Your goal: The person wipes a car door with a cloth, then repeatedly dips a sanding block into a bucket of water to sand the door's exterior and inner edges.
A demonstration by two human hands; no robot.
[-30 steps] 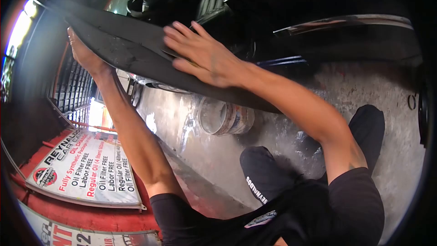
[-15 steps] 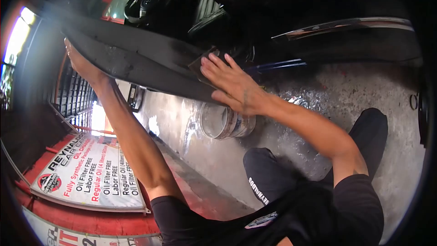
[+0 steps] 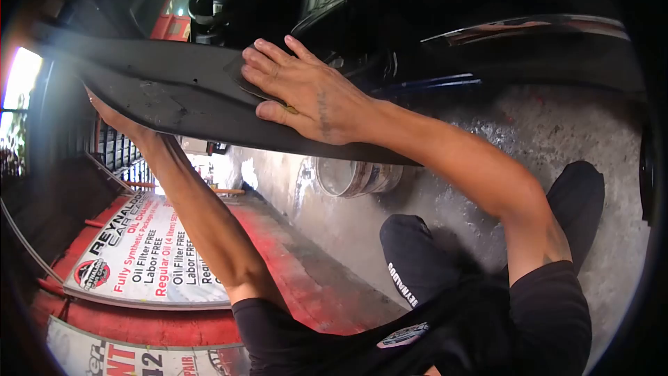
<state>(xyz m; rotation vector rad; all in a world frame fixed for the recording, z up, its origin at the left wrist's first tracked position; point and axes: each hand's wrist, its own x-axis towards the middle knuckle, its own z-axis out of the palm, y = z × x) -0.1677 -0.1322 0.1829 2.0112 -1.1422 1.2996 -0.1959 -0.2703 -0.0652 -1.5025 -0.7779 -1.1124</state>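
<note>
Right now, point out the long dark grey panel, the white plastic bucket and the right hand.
long dark grey panel [image 3: 160, 94], head view, on its bare upper face left of the fingers.
white plastic bucket [image 3: 355, 177], head view, on its wall just below the panel.
right hand [image 3: 306, 90], head view, on the back of the hand.

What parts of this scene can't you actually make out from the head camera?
- Left hand: mostly hidden behind the long dark panel, so its grip is unclear.
- Flat pad under the right hand: largely covered by the palm.
- Bucket: top cut off by the panel; contents unseen.
- Sign: right edge hidden by the left arm.
- Car interior, top: too dark.
</note>
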